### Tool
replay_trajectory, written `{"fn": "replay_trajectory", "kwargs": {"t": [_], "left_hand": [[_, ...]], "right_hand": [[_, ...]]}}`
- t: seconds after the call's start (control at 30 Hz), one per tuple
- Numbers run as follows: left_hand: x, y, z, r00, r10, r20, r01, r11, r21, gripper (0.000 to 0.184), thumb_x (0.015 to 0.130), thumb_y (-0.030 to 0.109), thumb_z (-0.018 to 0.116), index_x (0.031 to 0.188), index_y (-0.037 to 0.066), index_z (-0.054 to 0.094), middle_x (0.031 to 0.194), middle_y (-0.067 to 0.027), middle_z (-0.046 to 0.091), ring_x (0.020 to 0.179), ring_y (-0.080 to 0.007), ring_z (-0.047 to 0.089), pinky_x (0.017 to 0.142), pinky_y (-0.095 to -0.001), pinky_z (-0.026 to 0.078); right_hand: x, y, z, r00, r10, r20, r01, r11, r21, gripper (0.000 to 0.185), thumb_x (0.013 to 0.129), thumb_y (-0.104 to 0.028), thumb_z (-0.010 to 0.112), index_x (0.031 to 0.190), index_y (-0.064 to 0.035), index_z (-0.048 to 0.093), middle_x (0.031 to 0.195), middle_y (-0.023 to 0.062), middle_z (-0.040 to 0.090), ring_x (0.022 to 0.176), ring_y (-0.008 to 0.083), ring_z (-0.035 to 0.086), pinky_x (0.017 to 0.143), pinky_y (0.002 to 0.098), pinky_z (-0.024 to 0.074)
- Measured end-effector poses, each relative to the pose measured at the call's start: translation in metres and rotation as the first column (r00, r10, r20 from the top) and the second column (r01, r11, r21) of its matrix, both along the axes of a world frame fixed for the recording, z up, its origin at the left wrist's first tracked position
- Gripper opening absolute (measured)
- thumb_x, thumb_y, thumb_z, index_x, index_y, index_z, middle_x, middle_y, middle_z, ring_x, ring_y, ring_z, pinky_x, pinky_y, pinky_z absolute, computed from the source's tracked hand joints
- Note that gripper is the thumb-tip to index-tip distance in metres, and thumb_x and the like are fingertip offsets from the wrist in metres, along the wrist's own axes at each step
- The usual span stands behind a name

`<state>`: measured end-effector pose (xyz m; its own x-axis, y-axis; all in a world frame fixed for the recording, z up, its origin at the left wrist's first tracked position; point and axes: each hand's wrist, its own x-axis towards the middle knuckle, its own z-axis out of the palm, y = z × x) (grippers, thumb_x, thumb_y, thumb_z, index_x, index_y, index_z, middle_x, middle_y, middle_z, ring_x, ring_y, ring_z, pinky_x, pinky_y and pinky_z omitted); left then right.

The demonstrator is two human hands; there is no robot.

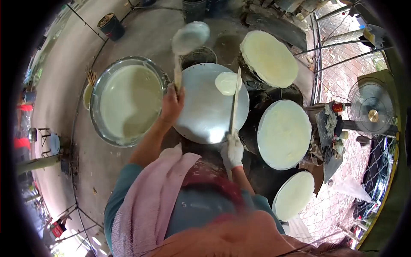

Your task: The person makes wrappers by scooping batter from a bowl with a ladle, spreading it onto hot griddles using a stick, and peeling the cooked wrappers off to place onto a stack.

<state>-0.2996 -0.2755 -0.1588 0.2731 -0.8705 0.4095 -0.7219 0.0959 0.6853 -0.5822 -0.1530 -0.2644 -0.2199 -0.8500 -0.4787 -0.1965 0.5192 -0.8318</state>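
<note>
My bare left hand [172, 106] is closed round the wooden handle of a ladle [191, 37], whose blurred bowl is raised beyond the griddle. In front of me lies a round metal griddle [197, 107] with a small pool of pale batter [224, 84] on its far right part. My right hand [233, 150], in a white glove, grips a long flat wooden spreader [234, 107]. The spreader's far end reaches the right edge of the batter; whether it touches is unclear. Left of the griddle stands a wide basin [93, 112] of pale liquid batter [128, 96].
On the right, three round griddles carry pale sheets: a far one [269, 58], a middle one [284, 133] and a near one [293, 196]. A fan [373, 107] stands beside a wire fence at far right. Buckets [110, 28] stand at the back.
</note>
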Motion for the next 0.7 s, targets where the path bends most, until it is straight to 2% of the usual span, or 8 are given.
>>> {"fn": "replay_trajectory", "kwargs": {"t": [0.1, 0.23, 0.27, 0.4, 0.47, 0.53, 0.67, 0.7], "left_hand": [[0.045, 0.018, 0.003, 0.976, -0.065, -0.208, 0.083, 0.993, 0.079, 0.025, 0.093, 0.022, 0.056, 0.095, -0.003, 0.052, 0.070, -0.0221, 0.058, 0.060, -0.0356, 0.058, 0.054, -0.0402, 0.045], [0.089, 0.063, -0.018, 0.965, -0.174, -0.195, 0.216, 0.951, 0.219, 0.018, 0.092, 0.014, 0.056, 0.090, -0.004, 0.054, 0.067, -0.0158, 0.055, 0.057, -0.0243, 0.052, 0.054, -0.0338, 0.042], [0.093, 0.075, -0.016, 0.946, -0.113, -0.304, 0.209, 0.930, 0.304, 0.017, 0.092, 0.013, 0.055, 0.089, -0.004, 0.054, 0.066, -0.0136, 0.054, 0.058, -0.0208, 0.051, 0.054, -0.0328, 0.041], [0.109, 0.113, -0.036, 0.962, -0.093, -0.258, 0.180, 0.923, 0.339, 0.014, 0.092, 0.011, 0.053, 0.087, -0.002, 0.054, 0.064, -0.0037, 0.048, 0.061, -0.0108, 0.043, 0.054, -0.0305, 0.038], [0.114, 0.126, -0.046, 0.921, -0.035, -0.389, 0.193, 0.907, 0.375, 0.019, 0.091, 0.014, 0.054, 0.087, -0.004, 0.054, 0.064, -0.0100, 0.052, 0.059, -0.0182, 0.047, 0.056, -0.0349, 0.041], [0.120, 0.133, -0.053, 0.892, -0.002, -0.452, 0.187, 0.912, 0.365, 0.020, 0.091, 0.015, 0.055, 0.086, -0.004, 0.054, 0.064, -0.0121, 0.054, 0.057, -0.0208, 0.049, 0.056, -0.0368, 0.042], [0.120, 0.143, -0.039, 0.911, 0.057, -0.408, 0.116, 0.914, 0.389, 0.019, 0.090, 0.015, 0.055, 0.086, -0.003, 0.055, 0.063, -0.0096, 0.054, 0.057, -0.0174, 0.048, 0.053, -0.0355, 0.040], [0.118, 0.147, -0.032, 0.923, 0.076, -0.377, 0.100, 0.898, 0.427, 0.019, 0.090, 0.015, 0.055, 0.086, -0.003, 0.056, 0.063, -0.0094, 0.053, 0.056, -0.0169, 0.048, 0.053, -0.0352, 0.039]], "right_hand": [[0.037, -0.017, 0.016, 0.970, -0.052, 0.238, 0.041, 0.998, 0.054, 0.038, 0.093, -0.019, 0.059, 0.127, -0.0012, 0.057, 0.086, 0.0033, 0.063, 0.075, 0.0061, 0.053, 0.065, 0.0203, 0.0431], [0.023, -0.008, 0.064, 0.967, -0.012, -0.255, -0.041, 0.979, -0.200, 0.040, 0.092, -0.021, 0.060, 0.124, 0.0026, 0.056, 0.103, 0.0052, 0.066, 0.083, 0.0083, 0.058, 0.073, 0.0227, 0.0468], [0.024, -0.003, 0.064, 0.980, -0.189, -0.064, 0.173, 0.964, -0.202, 0.039, 0.092, -0.020, 0.059, 0.124, 0.0022, 0.057, 0.108, 0.0059, 0.064, 0.085, 0.0089, 0.058, 0.079, 0.0221, 0.0458], [0.059, -0.008, 0.019, 0.982, -0.079, 0.173, 0.102, 0.987, -0.125, 0.030, 0.091, -0.023, 0.063, 0.109, 0.0016, 0.065, 0.084, 0.0010, 0.063, 0.081, 0.0094, 0.057, 0.075, 0.0225, 0.0462], [0.079, -0.023, 0.052, 0.973, -0.092, 0.214, 0.045, 0.976, 0.214, 0.028, 0.090, -0.024, 0.065, 0.103, 0.0001, 0.067, 0.075, -0.0015, 0.060, 0.069, 0.0080, 0.055, 0.062, 0.0230, 0.0446], [0.059, -0.024, 0.032, 0.995, 0.091, -0.030, -0.095, 0.983, -0.160, 0.026, 0.090, -0.023, 0.064, 0.101, -0.0008, 0.068, 0.065, -0.0048, 0.052, 0.056, 0.0040, 0.047, 0.049, 0.0216, 0.0375], [-0.008, -0.037, 0.017, 0.934, -0.122, 0.334, 0.178, 0.974, -0.142, 0.026, 0.090, -0.019, 0.063, 0.106, 0.0009, 0.066, 0.077, -0.0038, 0.057, 0.071, 0.0062, 0.053, 0.064, 0.0205, 0.0433], [-0.026, -0.042, -0.001, 0.990, 0.076, 0.120, -0.071, 0.997, -0.042, 0.026, 0.090, -0.017, 0.061, 0.110, 0.0006, 0.065, 0.082, -0.0042, 0.057, 0.068, 0.0041, 0.051, 0.059, 0.0190, 0.0408]]}}
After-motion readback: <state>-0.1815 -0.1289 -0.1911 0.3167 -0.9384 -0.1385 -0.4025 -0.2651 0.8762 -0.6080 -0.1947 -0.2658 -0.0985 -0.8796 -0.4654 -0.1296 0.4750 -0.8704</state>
